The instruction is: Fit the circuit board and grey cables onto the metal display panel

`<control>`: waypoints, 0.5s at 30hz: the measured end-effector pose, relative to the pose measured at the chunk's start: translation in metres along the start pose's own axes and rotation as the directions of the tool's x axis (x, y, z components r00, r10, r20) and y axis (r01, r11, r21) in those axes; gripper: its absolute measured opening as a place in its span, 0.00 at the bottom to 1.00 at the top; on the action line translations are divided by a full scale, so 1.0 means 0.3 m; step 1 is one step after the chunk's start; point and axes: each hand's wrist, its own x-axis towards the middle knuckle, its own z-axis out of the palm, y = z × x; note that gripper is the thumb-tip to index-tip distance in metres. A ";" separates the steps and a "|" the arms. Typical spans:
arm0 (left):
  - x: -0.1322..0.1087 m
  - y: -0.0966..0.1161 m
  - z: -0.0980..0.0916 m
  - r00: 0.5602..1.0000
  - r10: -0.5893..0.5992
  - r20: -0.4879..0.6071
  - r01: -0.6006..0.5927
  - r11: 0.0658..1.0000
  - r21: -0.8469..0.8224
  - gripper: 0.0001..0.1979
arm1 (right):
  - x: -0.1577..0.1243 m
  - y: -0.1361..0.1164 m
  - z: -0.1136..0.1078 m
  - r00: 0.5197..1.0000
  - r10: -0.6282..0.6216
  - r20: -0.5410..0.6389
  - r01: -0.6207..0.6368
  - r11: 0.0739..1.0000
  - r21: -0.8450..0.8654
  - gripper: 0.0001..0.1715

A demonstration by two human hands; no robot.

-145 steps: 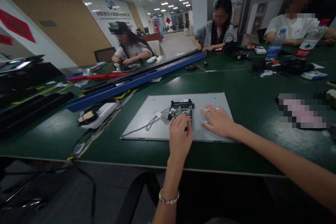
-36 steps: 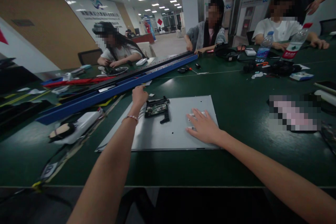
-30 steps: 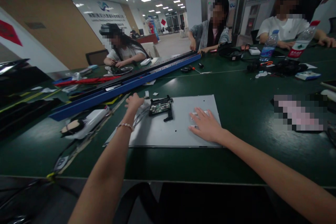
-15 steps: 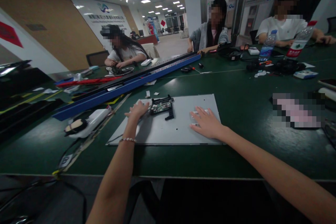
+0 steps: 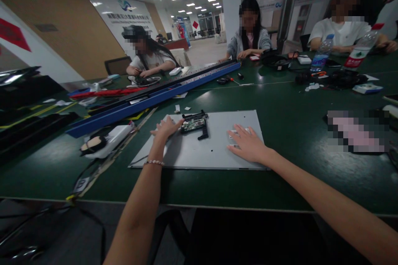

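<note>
A flat light-grey panel point(image 5: 186, 155) lies on the green table. On its far left part sits a black frame with a green circuit board point(image 5: 194, 123). My left hand point(image 5: 167, 127) rests over the panel's left side, fingers spread, its thumb close to the frame's left edge; I cannot tell whether they touch. Over the panel's right part my right hand point(image 5: 247, 144) lies flat with fingers apart. Partly covered by those fingers is a white label point(image 5: 234, 134) on the panel. Neither hand grips anything.
Beyond the panel a long blue rail point(image 5: 155, 101) runs diagonally. A white device point(image 5: 115, 138) with cables lies left. At right are a pink phone-like item point(image 5: 356, 132) and two bottles point(image 5: 322, 54). A screwdriver point(image 5: 231, 79) lies further back. Several people sit across the table.
The view has shifted slightly, so the scene appears a little further right. Both hands stay spread on the panel. Across the table, the middle person's hands and head have moved.
</note>
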 end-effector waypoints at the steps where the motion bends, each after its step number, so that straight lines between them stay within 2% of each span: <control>1: -0.004 0.001 -0.001 1.000 0.002 -0.006 -0.002 1.000 0.002 0.53 | 0.001 0.000 0.001 1.000 -0.001 -0.002 0.001 1.000 -0.004 0.44; 9: -0.016 0.002 -0.007 1.000 0.013 -0.022 -0.013 1.000 0.013 0.53 | -0.010 -0.008 -0.015 1.000 0.004 0.014 -0.004 1.000 0.011 0.43; 12: 0.003 -0.022 -0.015 1.000 0.026 -0.014 -0.026 0.999 -0.020 0.51 | -0.015 -0.005 -0.027 1.000 0.003 0.027 -0.004 1.000 0.029 0.42; 15: 0.033 -0.061 -0.030 0.999 -0.013 -0.050 0.008 0.997 -0.083 0.48 | -0.017 0.011 -0.045 0.999 0.003 0.037 -0.005 0.999 0.054 0.38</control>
